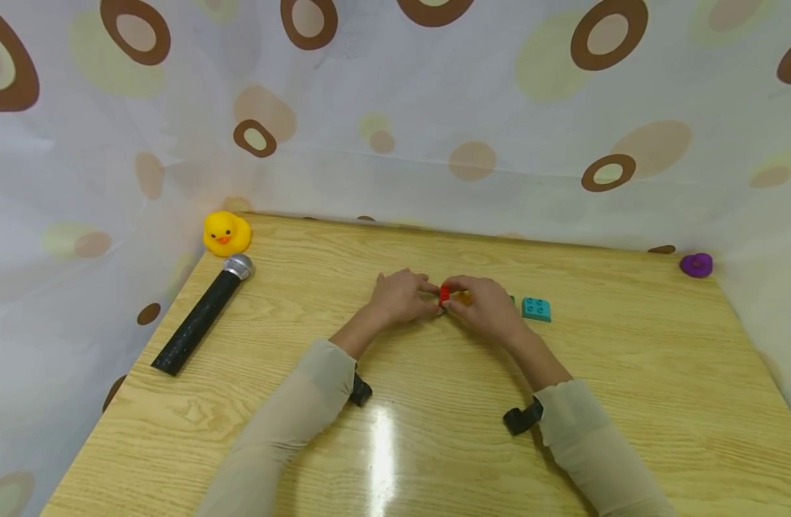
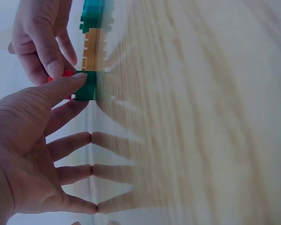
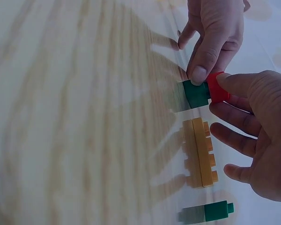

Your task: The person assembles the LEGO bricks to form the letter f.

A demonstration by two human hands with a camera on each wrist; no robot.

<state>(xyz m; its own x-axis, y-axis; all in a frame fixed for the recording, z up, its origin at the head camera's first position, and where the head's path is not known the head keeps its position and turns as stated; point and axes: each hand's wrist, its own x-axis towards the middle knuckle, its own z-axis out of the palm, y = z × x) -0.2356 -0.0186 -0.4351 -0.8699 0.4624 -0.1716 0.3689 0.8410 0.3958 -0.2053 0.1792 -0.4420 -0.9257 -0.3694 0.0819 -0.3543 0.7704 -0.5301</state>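
1. We look down on a pale wood-grain bench (image 1: 447,402); the work is around its middle, nearer the far edge than the near one.
2. Our left hand (image 1: 401,296) pinches a dark green plastic toy brick (image 3: 195,94) between thumb and finger; its other fingers spread, tips on the bench.
3. Our right hand (image 1: 488,305) pinches a small red plastic brick (image 3: 218,88) on top of the green one, its remaining fingers loosely extended.
4. To join them well, we would keep the green brick flat and steady, line up studs and edges, then press straight down; a tilted push could skew the red brick.
5. The head view mostly hides the green brick; both wrist views reveal it, with a stud showing beneath the red, so it seems not fully seated.
6. The right wrist view shows a yellow-orange studded brick (image 3: 201,152) whole; only the head view clearly shows the square turquoise four-stud brick (image 1: 536,309), towards the right edge.
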